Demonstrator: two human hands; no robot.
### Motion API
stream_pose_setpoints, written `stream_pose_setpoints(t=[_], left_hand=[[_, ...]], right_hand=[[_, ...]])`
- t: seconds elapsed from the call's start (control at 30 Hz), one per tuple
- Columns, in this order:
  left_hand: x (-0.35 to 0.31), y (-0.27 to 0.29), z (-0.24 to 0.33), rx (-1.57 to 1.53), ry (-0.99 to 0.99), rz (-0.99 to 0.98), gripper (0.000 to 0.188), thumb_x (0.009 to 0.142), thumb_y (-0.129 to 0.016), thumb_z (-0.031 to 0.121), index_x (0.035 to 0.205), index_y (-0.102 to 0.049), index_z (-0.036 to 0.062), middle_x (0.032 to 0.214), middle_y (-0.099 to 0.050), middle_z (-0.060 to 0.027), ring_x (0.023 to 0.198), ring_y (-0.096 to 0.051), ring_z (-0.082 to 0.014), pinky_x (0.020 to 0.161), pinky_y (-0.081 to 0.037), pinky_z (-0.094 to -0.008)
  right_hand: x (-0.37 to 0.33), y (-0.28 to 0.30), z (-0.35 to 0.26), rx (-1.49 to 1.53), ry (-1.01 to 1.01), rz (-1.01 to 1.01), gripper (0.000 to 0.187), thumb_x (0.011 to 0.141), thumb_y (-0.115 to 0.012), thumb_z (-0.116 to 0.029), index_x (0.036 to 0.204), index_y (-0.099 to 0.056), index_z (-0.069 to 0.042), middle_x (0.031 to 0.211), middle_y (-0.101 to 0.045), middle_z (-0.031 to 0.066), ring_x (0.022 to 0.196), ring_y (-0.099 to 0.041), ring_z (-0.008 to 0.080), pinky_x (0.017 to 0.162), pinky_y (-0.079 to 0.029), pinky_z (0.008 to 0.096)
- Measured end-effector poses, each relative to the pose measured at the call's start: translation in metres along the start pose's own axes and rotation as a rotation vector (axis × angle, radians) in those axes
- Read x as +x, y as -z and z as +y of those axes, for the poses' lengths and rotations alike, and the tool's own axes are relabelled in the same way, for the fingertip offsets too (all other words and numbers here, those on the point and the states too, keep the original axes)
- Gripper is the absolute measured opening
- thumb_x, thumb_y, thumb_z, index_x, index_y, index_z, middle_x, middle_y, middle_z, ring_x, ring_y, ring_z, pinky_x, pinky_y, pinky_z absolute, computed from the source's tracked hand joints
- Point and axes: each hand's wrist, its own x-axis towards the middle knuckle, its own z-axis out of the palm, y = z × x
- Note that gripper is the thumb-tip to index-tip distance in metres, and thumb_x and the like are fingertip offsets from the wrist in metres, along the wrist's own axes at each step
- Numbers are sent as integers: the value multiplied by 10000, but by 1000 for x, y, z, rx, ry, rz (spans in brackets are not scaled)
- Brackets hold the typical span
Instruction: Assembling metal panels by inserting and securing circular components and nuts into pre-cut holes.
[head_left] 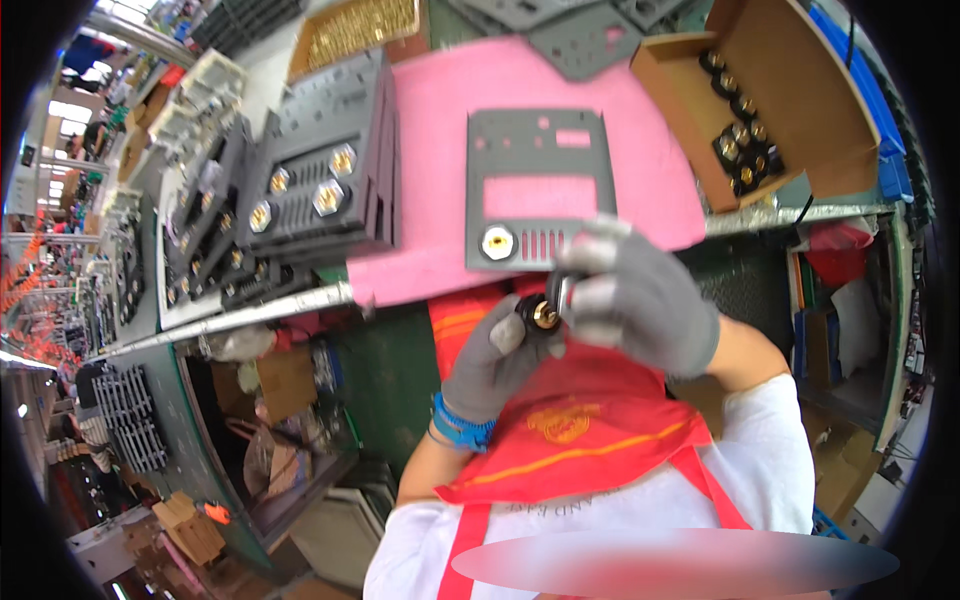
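Observation:
My gloved left hand (495, 355) is closed around a black fitting with a brass centre (544, 315), held just off the table's near edge. Close above it, my gloved right hand (645, 300) pinches a dark round piece with a shiny edge (560, 290); its exact kind is partly hidden by the fingers. The two pieces are nearly touching, and I cannot tell if they meet. Beyond my hands, a grey metal panel (478, 190) with cut-outs and slots lies on the pink mat (425, 190). One brass fitting with a silver hex nut (497, 242) sits in its near left corner.
Stacked grey panels (370, 150) with brass fittings stand at left, more panels (215, 215) leaning beyond. An open cardboard box (840, 120) at right holds several black-and-brass fittings (740, 150). A box of small brass parts (360, 35) and more flat panels (580, 45) are at the back.

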Motion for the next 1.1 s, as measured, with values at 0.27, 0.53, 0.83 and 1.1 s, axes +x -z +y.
stream_pose_setpoints(t=[0.27, 0.53, 0.83, 1.1], left_hand=[[23, 43, -29, 9, -1, 107, 445, 950, -550, 343, 1231, -514, -1, 1171, -589, -119, 1054, -581, -209, 927, -463, -364], [40, 72, -45, -384, 217, -203, 380, 970, -532, 337, 1242, -544, 73, 1141, -608, -80, 961, -593, -214, 805, -507, -361], [48, 62, -48, -234, 208, -182, 432, 939, -588, 290, 1290, -497, 55, 1176, -596, -90, 1085, -592, -240, 926, -504, -414], [33, 32, -21, 327, 150, -3, 485, 931, -589, 369, 1267, -503, 30, 1200, -577, -98, 1039, -591, -209, 896, -499, -358]], right_hand=[[-27, -29, 27, 172, -221, -208, 205, 820, -684, -149, 978, -569, -87, 1145, -604, 116, 954, -590, 306, 836, -471, 392], [-20, -31, 62, 232, -428, 120, 152, 816, -671, -40, 932, -575, -19, 1153, -619, 142, 945, -643, 262, 787, -519, 332], [-29, -25, 52, 234, -417, -46, 217, 793, -690, 2, 971, -570, -34, 1221, -598, 140, 1042, -617, 232, 827, -507, 326], [-29, -11, 58, 499, -568, -27, 138, 795, -689, -65, 897, -599, -41, 1096, -627, 136, 943, -617, 258, 800, -506, 329]])
